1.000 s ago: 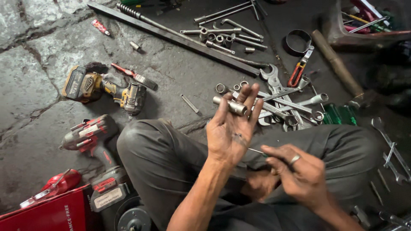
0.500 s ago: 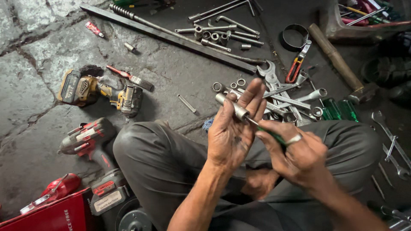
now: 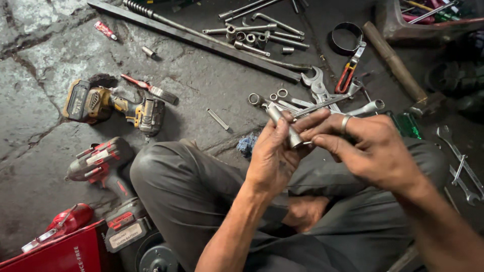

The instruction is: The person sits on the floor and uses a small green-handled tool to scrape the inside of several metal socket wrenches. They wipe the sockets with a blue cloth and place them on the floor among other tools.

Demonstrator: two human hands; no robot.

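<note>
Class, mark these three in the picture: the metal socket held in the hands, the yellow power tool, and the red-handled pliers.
metal socket [image 3: 283, 123], head view, on its shaft above the left hand's fingers.
yellow power tool [image 3: 103, 103], head view, on its body.
red-handled pliers [image 3: 347, 75], head view, on a red handle.

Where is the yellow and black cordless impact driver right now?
In the head view, the yellow and black impact driver lies on the concrete floor at left, above the red and grey drill, beside a small red-handled brush.
</note>
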